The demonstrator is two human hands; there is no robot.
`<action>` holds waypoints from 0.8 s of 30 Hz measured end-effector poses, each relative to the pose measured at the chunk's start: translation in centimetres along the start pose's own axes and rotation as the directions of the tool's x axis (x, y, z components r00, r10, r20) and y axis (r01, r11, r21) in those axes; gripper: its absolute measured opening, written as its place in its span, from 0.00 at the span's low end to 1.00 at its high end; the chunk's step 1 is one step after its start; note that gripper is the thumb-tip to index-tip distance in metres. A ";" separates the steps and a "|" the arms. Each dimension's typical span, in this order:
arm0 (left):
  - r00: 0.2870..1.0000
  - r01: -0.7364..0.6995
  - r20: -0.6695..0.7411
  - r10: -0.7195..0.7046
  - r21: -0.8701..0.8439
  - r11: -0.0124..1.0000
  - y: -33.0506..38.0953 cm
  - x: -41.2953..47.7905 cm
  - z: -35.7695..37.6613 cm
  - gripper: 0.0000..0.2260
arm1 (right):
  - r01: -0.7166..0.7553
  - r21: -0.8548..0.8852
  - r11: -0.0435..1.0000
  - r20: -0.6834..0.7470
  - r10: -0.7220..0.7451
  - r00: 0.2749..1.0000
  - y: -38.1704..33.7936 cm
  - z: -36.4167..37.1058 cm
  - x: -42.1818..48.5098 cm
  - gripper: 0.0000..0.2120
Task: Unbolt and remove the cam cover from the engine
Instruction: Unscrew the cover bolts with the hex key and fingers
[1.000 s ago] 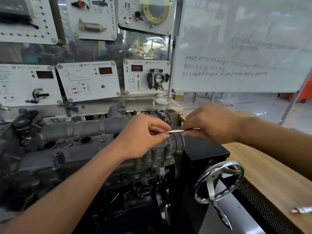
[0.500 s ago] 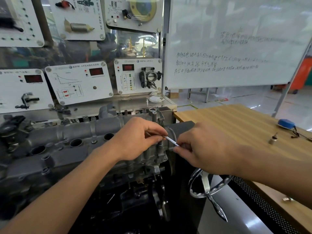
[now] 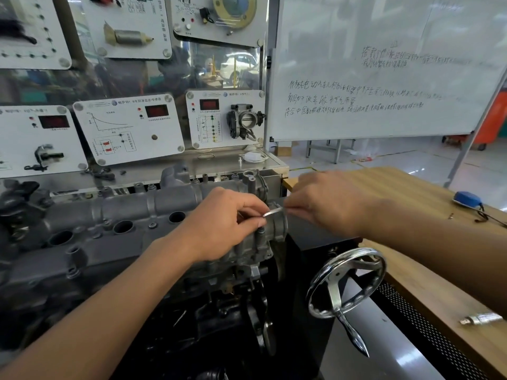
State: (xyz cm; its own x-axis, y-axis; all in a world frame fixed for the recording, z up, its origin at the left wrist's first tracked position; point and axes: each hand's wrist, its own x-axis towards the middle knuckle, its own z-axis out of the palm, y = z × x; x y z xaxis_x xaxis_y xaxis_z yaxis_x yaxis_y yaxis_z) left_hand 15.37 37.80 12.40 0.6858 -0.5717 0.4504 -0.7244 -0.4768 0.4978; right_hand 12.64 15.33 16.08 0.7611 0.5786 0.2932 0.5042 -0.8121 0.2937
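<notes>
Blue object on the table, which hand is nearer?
Right. The right hand is left of the blue object; the left hand is farther left, over the cam cover.

Tool [image 3: 272, 213] between left hand [image 3: 227, 226], right hand [image 3: 329, 205]

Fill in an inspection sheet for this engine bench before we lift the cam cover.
Surface: wooden table, right of the work.
Job's things: cam cover still seated on the engine; metal strip above its end.
Clutter: small metal part near table edge; blue object.
Grip: left hand and right hand each pinch the metal strip.
Cables: dark lead from the blue object.
Surroundings: whiteboard, training panels, chrome handwheel.
</notes>
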 end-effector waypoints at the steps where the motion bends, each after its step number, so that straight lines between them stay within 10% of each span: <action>1: 0.999 0.020 -0.026 -0.020 -0.010 1.000 0.0 -0.1 0.2 0.09 | 0.054 -0.047 0.997 -0.016 -0.055 0.998 0.4 0.1 0.8 0.16; 11: 0.974 0.110 -0.190 -0.120 -0.064 0.992 0.7 -1.4 -1.4 0.15 | 0.387 -0.094 0.917 -0.128 -0.396 0.909 0.6 -0.1 5.8 0.06; 15: 0.986 0.151 -0.063 -0.152 -0.019 0.988 1.5 -1.3 -0.5 0.17 | 0.437 -0.026 0.899 -0.236 -0.431 0.871 0.5 0.3 5.9 0.12; 24: 0.963 0.089 -0.254 -0.093 -0.024 0.996 1.3 -1.2 2.3 0.06 | 0.423 -0.022 0.906 -0.469 -0.383 0.796 1.8 3.3 4.3 0.16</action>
State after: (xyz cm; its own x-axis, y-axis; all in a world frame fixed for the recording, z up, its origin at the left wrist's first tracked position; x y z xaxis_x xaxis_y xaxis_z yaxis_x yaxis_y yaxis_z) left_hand 13.45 36.35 10.85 0.7450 -0.3366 0.5758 -0.6584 -0.5097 0.5539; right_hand 18.15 16.13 14.86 0.2215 0.8071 0.5472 0.7698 -0.4892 0.4100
